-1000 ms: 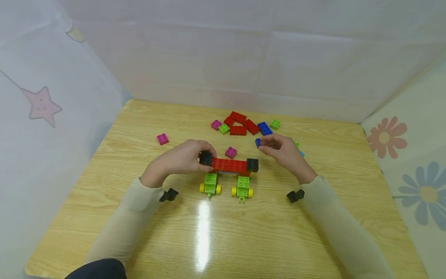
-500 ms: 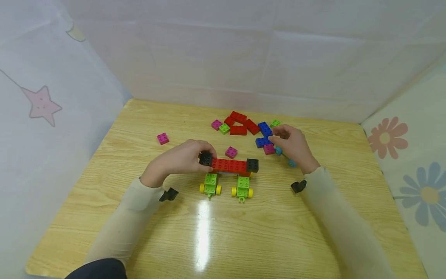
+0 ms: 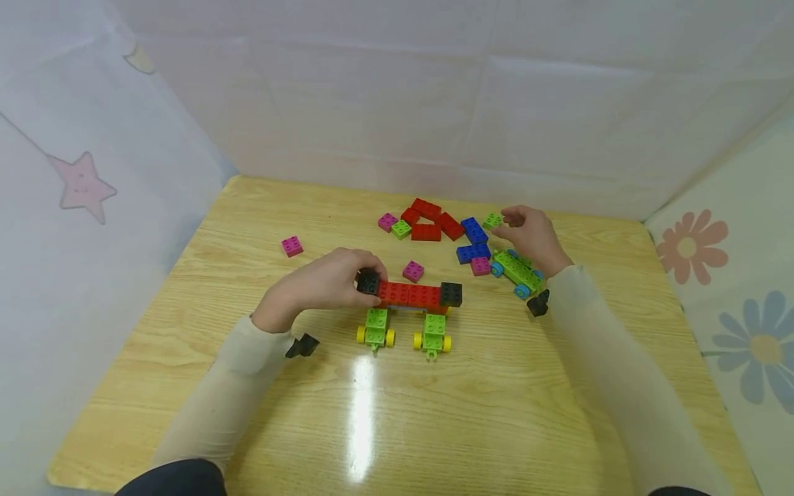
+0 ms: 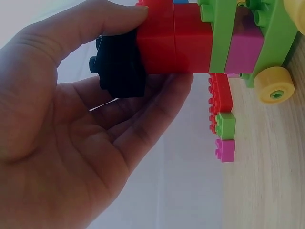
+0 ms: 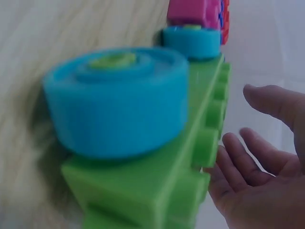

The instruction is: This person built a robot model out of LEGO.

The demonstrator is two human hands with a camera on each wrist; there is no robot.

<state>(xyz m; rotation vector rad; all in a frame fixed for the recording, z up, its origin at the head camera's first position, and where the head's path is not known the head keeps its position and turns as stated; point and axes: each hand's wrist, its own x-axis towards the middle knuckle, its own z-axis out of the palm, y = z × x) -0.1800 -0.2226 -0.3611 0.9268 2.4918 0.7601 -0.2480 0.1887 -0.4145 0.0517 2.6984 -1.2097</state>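
My left hand [image 3: 335, 279] grips the left end of a toy brick vehicle. In the left wrist view, its thumb lies on the red bricks [image 4: 193, 45] and its fingers on their opposite side, around the black brick [image 4: 121, 67]. Below the red row, the head view shows two green wheeled bases [image 3: 376, 327] with yellow wheels; another black brick [image 3: 451, 294] caps the right end. My right hand [image 3: 532, 238] hovers with relaxed fingers, holding nothing, just right of a small green brick [image 3: 493, 220]. Beneath its wrist stands a long green base [image 3: 516, 270] with blue wheels.
Several red bricks [image 3: 426, 232] lie at the back, beside a pink brick [image 3: 387, 221] and a green brick [image 3: 401, 229]. Two blue bricks [image 3: 474, 231] and a pink brick [image 3: 480, 266] lie left of the blue-wheeled base. Separate pink bricks [image 3: 292, 246] are farther left.
My right hand has moved back and to the right, from over the blue bricks to near the small green brick, uncovering the blue-wheeled base. My left hand keeps its grip in place.
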